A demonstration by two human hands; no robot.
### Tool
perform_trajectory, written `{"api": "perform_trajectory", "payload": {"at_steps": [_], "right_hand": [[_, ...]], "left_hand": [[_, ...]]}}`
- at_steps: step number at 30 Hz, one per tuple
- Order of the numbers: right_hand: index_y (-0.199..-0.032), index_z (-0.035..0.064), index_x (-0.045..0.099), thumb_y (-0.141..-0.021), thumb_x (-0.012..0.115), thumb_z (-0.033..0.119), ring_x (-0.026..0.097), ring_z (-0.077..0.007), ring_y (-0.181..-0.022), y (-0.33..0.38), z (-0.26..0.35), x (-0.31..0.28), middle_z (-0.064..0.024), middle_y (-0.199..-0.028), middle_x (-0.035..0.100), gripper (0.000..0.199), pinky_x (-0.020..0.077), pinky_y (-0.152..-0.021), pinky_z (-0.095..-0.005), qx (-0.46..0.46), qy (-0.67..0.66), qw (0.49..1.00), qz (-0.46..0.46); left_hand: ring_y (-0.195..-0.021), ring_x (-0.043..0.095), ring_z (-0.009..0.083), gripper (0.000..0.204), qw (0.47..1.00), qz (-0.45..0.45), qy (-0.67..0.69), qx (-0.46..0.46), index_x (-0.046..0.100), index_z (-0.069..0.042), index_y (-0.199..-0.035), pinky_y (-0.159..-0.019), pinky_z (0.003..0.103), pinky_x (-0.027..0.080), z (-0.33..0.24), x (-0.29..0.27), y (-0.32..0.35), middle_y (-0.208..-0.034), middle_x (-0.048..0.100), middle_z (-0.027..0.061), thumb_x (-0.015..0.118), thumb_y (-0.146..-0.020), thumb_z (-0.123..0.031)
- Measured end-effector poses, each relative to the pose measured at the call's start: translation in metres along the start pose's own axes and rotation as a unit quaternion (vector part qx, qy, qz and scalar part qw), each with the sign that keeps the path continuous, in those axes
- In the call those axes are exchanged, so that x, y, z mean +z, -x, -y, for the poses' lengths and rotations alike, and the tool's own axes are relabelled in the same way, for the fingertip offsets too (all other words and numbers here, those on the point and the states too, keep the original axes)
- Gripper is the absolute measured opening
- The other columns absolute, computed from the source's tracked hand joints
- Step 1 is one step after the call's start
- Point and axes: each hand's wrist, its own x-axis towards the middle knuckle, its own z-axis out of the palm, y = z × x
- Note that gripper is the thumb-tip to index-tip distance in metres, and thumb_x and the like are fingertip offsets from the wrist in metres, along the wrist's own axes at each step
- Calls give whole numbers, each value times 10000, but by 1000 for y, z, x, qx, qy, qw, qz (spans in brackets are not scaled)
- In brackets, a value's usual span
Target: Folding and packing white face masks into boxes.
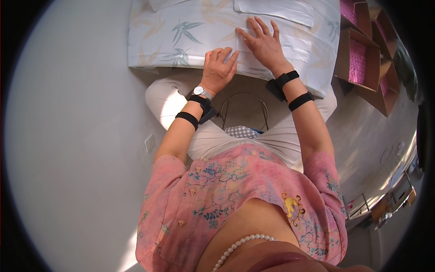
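Observation:
My right hand (265,45) lies with its fingers spread on a flat white piece, perhaps thin cloth or paper (297,49), on the table. Just left of that piece's left end is my left hand (219,68), its fingers half bent and slightly apart, tips down near the table's front edge. Its thumb is hidden, and nothing shows in its grasp. Beyond my right hand lies a second flat white piece (274,11), folded into a long strip. Part of another white piece (165,3) shows at the far edge of the view.
A pale leaf-patterned cloth (152,43) covers the table. Open cardboard boxes (362,59) with pink bubble lining stand close by its right side. A plain wall (81,113) runs along the left. Under the table, between my knees, is a round metal-framed stool (244,96).

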Motion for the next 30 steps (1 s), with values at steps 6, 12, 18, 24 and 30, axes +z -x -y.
{"api": "perform_trajectory", "payload": {"at_steps": [6, 12, 18, 24, 30], "right_hand": [[-1339, 243, 693, -952, 732, 235, 551, -266, -1358, -21, -10, 3, -35, -1392, 645, 389, 322, -1180, -589, 22, -60, 998, 2], [-1190, 171, 723, -941, 744, 200, 613, -280, -1204, -41, -19, 7, -30, -1222, 684, 252, 386, -1106, -526, 55, -128, 988, 72], [-1075, 113, 722, -952, 725, 172, 632, -298, -1136, -49, -19, 6, -66, -1121, 700, 136, 415, -1024, -469, 28, -162, 985, 49], [-1066, 106, 717, -945, 716, 149, 627, -300, -1136, -51, -16, 8, -72, -1116, 694, 127, 404, -1031, -460, 21, -158, 986, 49], [-1061, 105, 721, -943, 716, 153, 620, -303, -1157, -52, -14, 13, -77, -1131, 687, 128, 393, -1044, -478, 17, -152, 987, 45]], "left_hand": [[-1080, 626, 269, 336, 990, -38, 91, -103, 695, -115, -1154, -954, 433, 458, -6, 4, -8, -1155, 680, 52, 821, -846, -166], [-959, 647, 240, 331, 976, -43, 127, -173, 677, -102, -1109, -892, 399, 456, -8, 8, -19, -1004, 687, 38, 844, -829, -158], [-935, 661, 222, 327, 973, -46, 124, -191, 686, -101, -1102, -889, 394, 458, -8, 9, -22, -981, 683, 31, 848, -821, -142], [-941, 667, 220, 323, 972, -51, 125, -193, 694, -98, -1099, -892, 393, 461, -8, 11, -22, -989, 686, 31, 849, -819, -142], [-939, 667, 220, 327, 972, -51, 122, -195, 694, -100, -1106, -893, 394, 461, -7, 12, -22, -995, 685, 32, 847, -820, -147]]}}
